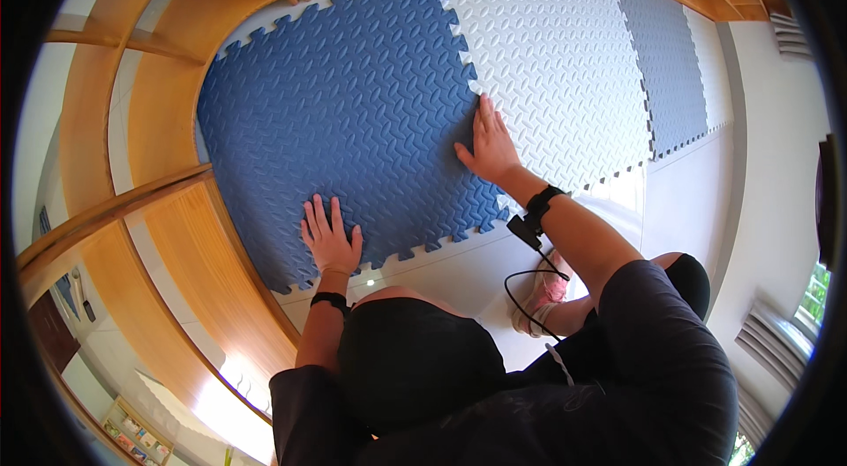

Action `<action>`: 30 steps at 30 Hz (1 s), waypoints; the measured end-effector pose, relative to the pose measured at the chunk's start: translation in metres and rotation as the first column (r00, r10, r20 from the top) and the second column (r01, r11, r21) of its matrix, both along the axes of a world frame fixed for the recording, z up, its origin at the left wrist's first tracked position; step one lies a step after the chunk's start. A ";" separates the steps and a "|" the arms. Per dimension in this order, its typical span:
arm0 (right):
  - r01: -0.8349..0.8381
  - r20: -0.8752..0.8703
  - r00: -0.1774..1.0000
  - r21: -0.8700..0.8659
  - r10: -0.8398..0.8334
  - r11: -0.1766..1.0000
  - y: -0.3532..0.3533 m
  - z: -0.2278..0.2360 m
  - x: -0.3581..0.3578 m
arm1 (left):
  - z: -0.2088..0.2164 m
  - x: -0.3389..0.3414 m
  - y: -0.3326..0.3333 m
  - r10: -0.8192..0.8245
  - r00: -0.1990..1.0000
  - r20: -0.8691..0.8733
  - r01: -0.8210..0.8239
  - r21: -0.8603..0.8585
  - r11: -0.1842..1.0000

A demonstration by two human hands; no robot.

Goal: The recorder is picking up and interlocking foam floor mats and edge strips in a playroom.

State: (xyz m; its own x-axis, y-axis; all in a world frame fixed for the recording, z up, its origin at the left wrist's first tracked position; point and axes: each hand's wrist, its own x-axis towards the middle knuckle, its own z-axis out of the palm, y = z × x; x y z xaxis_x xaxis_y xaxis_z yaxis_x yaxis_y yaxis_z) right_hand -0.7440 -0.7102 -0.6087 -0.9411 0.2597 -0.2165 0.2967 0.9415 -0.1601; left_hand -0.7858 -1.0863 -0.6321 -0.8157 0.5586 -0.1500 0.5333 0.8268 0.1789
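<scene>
Blue mat [335, 113] btwn wd shelving [198, 241] & wht mat [556, 69].

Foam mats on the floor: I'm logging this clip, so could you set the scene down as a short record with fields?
View: head camera, looking down
Mats, left to right: blue mat, white mat, grey mat, second white mat
Left hand: flat on the blue mat near its lower edge, fingers spread
Right hand: flat at the blue-white seam, partly covering it
Edges: interlocking teeth
Wrists: a black band on each
Surroundings: wooden shelving, pale tiled floor
</scene>
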 end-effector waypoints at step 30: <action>0.047 -0.398 0.916 0.207 0.040 0.977 0.078 -0.054 -0.244 | -0.002 -0.003 -0.009 -0.017 0.999 0.034 0.018 -0.030 0.999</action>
